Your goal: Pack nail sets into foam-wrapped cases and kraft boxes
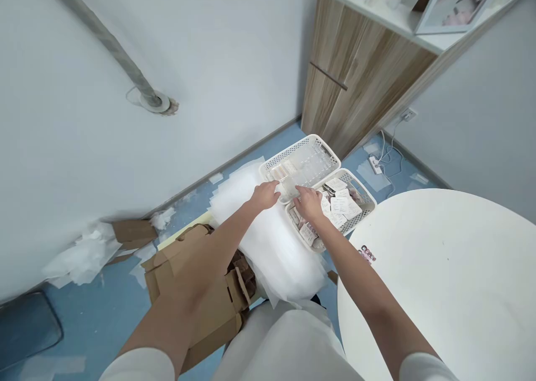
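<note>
My left hand (265, 195) and my right hand (309, 203) reach out over the near end of a white plastic basket (302, 142). Between my fingertips is a small, clear, flat packet (288, 189), its kind too small to make out. Both hands are closed on its edges, one at each side. More pale, clear packets (281, 171) lie in that basket beyond my fingers. My right wrist passes over a second white basket (363, 186), which holds several white labelled cards (344, 205) and small packs. My right arm hides part of its contents.
White foam sheets (272, 247) are stacked before the baskets, beside an opened cardboard box (205, 308). A round white table (444, 269) stands at right with a small pink-and-black item (367, 253). Behind are a wooden cabinet (355, 51) and a power strip (375, 165).
</note>
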Motion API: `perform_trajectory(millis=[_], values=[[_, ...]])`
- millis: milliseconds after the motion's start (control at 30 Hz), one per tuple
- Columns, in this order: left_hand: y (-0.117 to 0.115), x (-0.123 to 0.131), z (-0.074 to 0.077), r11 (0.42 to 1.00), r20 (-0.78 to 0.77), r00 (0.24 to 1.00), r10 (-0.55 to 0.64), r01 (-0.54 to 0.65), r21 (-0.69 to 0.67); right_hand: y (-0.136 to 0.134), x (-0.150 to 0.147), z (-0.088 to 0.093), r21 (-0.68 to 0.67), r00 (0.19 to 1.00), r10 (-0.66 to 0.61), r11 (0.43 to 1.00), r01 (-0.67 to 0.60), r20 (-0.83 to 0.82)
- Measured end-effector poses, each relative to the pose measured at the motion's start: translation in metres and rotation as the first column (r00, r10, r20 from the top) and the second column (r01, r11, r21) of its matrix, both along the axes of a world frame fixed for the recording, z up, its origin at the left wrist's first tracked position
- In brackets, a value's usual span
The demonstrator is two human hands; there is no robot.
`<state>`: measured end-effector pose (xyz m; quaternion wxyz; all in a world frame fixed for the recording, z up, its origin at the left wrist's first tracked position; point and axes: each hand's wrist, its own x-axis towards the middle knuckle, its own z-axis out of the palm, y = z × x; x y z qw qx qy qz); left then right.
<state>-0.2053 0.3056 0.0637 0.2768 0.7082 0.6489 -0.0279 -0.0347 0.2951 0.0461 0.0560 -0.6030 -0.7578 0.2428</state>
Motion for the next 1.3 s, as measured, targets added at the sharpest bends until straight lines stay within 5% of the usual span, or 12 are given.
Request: perform_trajectory(millis=[267,600,1067,1200,1300], values=[[0.045,0.027,-0.042,1.000,-0.024,0.999,-0.022,0.022,0.009,0.020,-0.023,-0.020,0.050,0.985,-0.033,0.998,0.024,0.169],[0.055,0.032,-0.067,1.000,-0.045,0.999,-0.023,0.024,0.013,0.019,-0.035,-0.032,0.038,0.976,-0.110,0.994,0.104,0.186],[0.040,0.005,-0.049,0.999,0.094,0.995,-0.012,0.008,0.035,0.019,-0.028,-0.030,-0.035,0.992,-0.074,0.996,0.077,0.100],[0.033,-0.008,-0.037,0.991,0.292,0.956,0.029,-0.065,0.113,0.017,-0.022,-0.021,-0.025,0.989,-0.097,0.995,0.095,-0.112],[0.022,-0.011,-0.025,0.972,0.504,0.857,0.109,-0.198,0.126,0.011,-0.014,-0.011,-0.072,0.907,-0.165,0.986,0.149,-0.388]])
